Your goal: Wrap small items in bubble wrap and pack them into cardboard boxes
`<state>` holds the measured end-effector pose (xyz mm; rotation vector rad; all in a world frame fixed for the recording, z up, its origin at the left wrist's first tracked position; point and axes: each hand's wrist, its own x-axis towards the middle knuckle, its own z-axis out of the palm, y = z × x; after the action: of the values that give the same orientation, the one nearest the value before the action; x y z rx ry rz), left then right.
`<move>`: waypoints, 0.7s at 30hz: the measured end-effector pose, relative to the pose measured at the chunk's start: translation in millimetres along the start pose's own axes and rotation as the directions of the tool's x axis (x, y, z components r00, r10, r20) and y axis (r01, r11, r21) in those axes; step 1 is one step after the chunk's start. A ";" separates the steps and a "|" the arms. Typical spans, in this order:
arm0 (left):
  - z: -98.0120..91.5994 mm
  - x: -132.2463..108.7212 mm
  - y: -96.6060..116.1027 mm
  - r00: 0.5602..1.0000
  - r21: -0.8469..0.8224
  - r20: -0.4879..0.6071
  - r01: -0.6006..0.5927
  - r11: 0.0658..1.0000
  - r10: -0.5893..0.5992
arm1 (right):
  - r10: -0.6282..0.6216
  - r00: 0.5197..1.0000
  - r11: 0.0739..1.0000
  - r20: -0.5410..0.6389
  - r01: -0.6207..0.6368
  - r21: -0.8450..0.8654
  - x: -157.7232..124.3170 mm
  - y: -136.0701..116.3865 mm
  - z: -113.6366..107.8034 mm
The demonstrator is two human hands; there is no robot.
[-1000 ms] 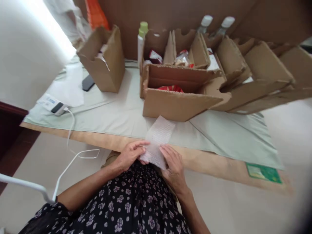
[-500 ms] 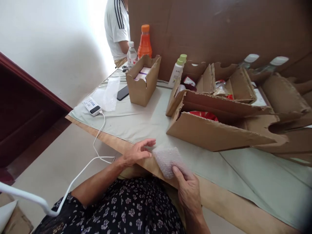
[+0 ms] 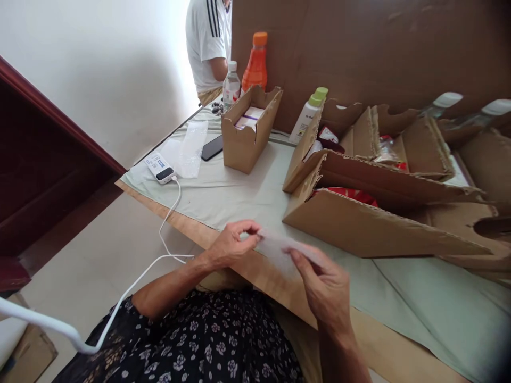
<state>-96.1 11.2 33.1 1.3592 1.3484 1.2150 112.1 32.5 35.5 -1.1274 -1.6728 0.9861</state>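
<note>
A small translucent bubble-wrap bag [image 3: 278,254] is stretched between my two hands above the table's front edge, somewhat blurred. My left hand [image 3: 236,243] pinches its upper left corner between thumb and fingertips. With thumb on top and fingers behind, my right hand [image 3: 325,284] grips the bag's right side. Whether anything lies inside the bag cannot be made out. Just beyond my hands stands a long cardboard box [image 3: 383,223] with a red packet [image 3: 351,196] in it.
A small cardboard box [image 3: 241,149] holds white-and-purple boxes. Left of it lie a phone [image 3: 212,148], bubble wrap [image 3: 192,151] and a white power bank [image 3: 159,167] with its cable [image 3: 163,229] hanging over the edge. Bottles, including an orange one [image 3: 255,66], stand behind. A person [image 3: 208,48] is at the back.
My left hand has closed on the bag's corner, where it was open beside it. My right hand has lifted and tilted the bag. The view has shifted slightly left.
</note>
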 end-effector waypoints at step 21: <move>-153.7 119.4 -87.3 0.841 0.751 -0.532 0.523 0.404 -0.100 | -0.104 0.948 0.980 0.301 0.148 -0.129 43.5 47.0 38.7</move>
<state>-268.6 125.7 -18.1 1.3833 2.6755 0.4569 78.7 81.5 -10.1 -0.9902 -2.0611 0.9946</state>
